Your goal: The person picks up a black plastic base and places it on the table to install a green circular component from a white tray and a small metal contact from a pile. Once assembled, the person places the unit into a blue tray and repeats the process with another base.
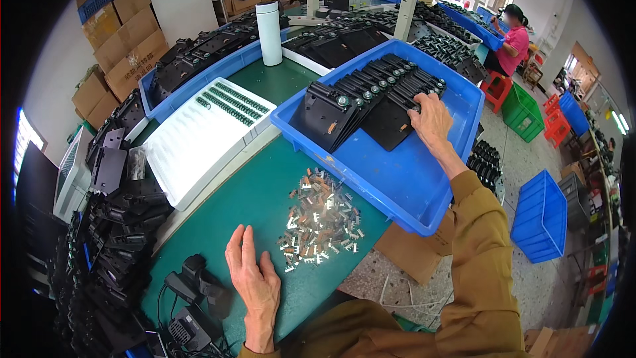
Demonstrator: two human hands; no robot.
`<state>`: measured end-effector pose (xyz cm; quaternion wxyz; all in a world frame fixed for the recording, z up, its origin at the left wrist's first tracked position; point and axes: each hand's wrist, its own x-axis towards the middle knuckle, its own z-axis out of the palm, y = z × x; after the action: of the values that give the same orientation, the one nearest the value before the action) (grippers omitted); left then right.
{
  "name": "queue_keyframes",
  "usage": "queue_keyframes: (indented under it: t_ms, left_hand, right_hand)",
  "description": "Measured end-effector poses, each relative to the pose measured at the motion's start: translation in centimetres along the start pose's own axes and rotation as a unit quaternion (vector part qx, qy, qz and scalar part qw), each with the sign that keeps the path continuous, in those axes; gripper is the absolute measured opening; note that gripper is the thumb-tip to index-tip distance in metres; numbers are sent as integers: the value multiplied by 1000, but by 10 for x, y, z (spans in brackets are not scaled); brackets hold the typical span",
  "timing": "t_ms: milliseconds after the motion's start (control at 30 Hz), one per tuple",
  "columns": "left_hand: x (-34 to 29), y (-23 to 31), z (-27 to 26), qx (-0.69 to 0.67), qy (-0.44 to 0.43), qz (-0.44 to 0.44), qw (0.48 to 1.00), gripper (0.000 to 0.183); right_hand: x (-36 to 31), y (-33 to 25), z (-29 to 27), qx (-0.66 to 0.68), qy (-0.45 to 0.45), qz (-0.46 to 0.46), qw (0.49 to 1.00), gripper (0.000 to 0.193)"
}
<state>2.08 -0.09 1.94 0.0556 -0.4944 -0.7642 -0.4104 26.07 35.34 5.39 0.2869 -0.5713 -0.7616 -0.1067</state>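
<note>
In the blue tray (430,189) at the right, several flat black plates with round black bars and small metal discs lie overlapping in a row. My right hand (434,122) reaches into this tray, with fingers and thumb closed on the bar end of the nearest black plate part (387,126). Part of the grip is hidden behind the hand. Over the green tabletop (265,189), my left hand (255,282) is open and holds nothing, its thumb apart from the fingers. Beside it lies a loose pile of small brown and silvery pronged pieces (321,219).
A white foam tray (192,139) holds rows of small dark green round pieces. Behind it stands a white bottle (268,33). Black adapters (192,318) with cables sit at the lower left. Far right, a person in pink (513,46) works near a green crate (523,111).
</note>
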Motion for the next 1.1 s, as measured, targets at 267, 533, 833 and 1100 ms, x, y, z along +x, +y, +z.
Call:
queue_keyframes:
  t_ms: [267,533,833,1100]
  left_hand:
    - [-2,6,4,3,-14,4,1000,55]
    - [-4,-2,5,27,-22,9,999,50]
    - [-5,-7,19,56,-36,45,997,51]
    - [-8,-2,15,77,-46,33,995,49]
  right_hand:
    - [-4,-6,-12,110,69,15,991,24]
    - [-30,-109,-61,261,-93,-180,944,20]
    - [-64,-234,-116,358,-465,-363,724,30]
    - [-67,-359,-34,453,-449,-341,690,31]
